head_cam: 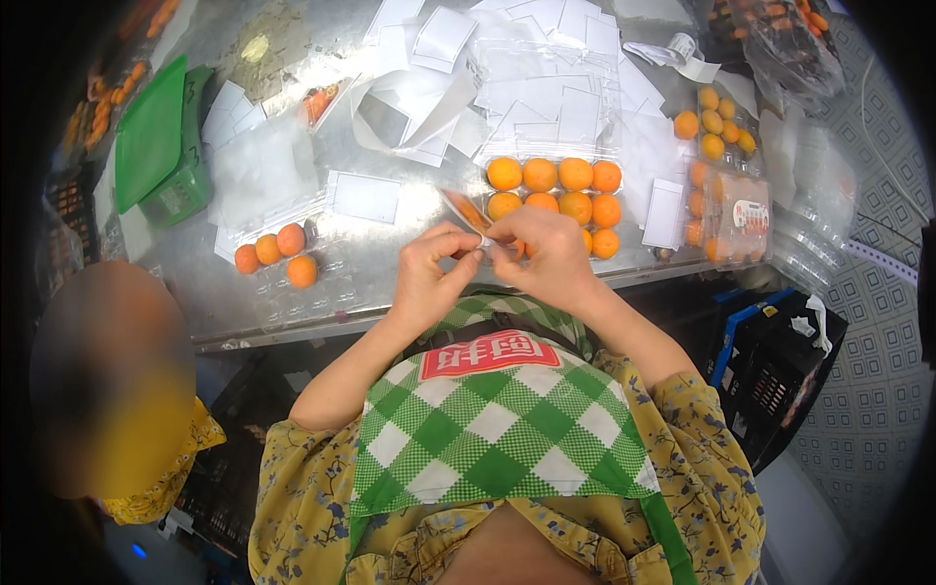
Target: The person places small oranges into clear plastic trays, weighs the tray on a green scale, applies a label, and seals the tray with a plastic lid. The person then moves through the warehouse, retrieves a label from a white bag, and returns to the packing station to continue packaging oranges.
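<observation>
Close together at the front of the metal table, my left hand (439,270) and my right hand (545,252) pinch a small white piece (485,242) between thumbs and fingertips. The piece looks like paper or film, partly hidden by the fingers. A label (466,210) with an orange picture shows just beyond the fingertips; whether it joins the white piece I cannot tell. Behind my right hand is a clear plastic clamshell (545,58) with its lid laid back, holding rows of round orange fruits (540,175). My right hand covers part of the front rows.
To the left, another clear tray (329,267) holds several fruits, near a green lidded box (164,146). White paper slips (446,40) and a curled paper strip (365,121) lie behind. On the right are a labelled fruit pack (742,212) and stacked clear containers (812,205). A person (157,468) is at left.
</observation>
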